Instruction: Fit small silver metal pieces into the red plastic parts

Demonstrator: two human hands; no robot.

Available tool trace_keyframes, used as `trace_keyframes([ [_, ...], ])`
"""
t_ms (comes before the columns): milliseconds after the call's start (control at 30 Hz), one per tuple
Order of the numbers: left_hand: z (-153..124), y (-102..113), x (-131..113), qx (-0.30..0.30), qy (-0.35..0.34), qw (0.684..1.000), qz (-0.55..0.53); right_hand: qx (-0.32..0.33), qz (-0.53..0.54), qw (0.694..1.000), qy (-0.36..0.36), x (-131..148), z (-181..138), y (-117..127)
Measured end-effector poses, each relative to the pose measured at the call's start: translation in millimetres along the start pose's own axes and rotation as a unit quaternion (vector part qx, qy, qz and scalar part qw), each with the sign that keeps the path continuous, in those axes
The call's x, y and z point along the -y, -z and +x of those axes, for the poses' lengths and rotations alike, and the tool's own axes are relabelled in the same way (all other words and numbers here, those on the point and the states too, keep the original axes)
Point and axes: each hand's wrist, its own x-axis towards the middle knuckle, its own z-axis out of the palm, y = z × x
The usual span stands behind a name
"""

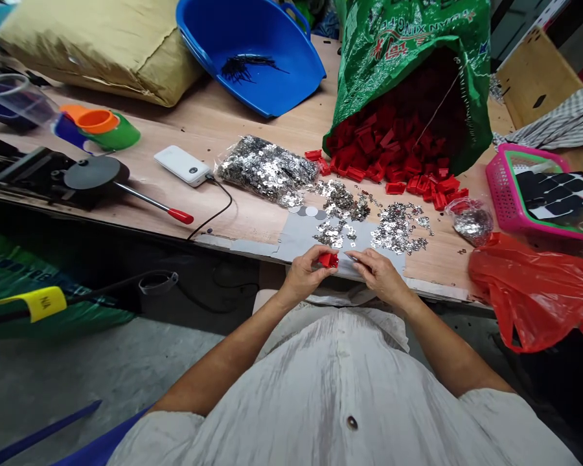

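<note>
At the table's front edge my left hand (305, 274) is closed around a small red plastic piece (328, 260). Beside it, my right hand (376, 274) pinches a small silvery metal part (350, 256) whose tip points at the red piece. Just beyond both hands, loose silver metal parts (393, 232) lie scattered over a grey sheet (298, 233). Further back, a green bag (408, 71) lies tipped over and spills many red plastic pieces (393, 162) onto the wood.
A clear bag of silver parts (265, 169) lies left of centre, next to a white power bank (182, 165) with a cable. Behind stand a blue tub (252, 52) and a padded envelope (97, 45). A pink basket (510, 200) and red plastic bag (534, 291) occupy the right; a black hand press (78, 178) the left.
</note>
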Motion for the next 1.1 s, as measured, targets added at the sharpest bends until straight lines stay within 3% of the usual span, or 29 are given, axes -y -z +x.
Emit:
trace_keyframes([
  [133,10.1,8.1,2.6,0.043,-0.014,0.994,0.1,0.006,-0.03,0.999,0.007,-1.4,0.8,-7.4],
  [300,14.9,10.6,3.2,0.067,-0.044,0.989,0.128,0.018,-0.06,0.998,0.028,-1.9,4.5,-10.1],
  [633,18.1,12.7,3.4,0.064,-0.029,0.991,0.11,0.035,-0.048,0.997,0.043,0.5,6.7,-6.7],
  [1100,17.5,7.4,5.9,0.036,-0.031,0.994,0.097,0.029,-0.096,0.995,0.015,10.0,4.4,-24.8],
])
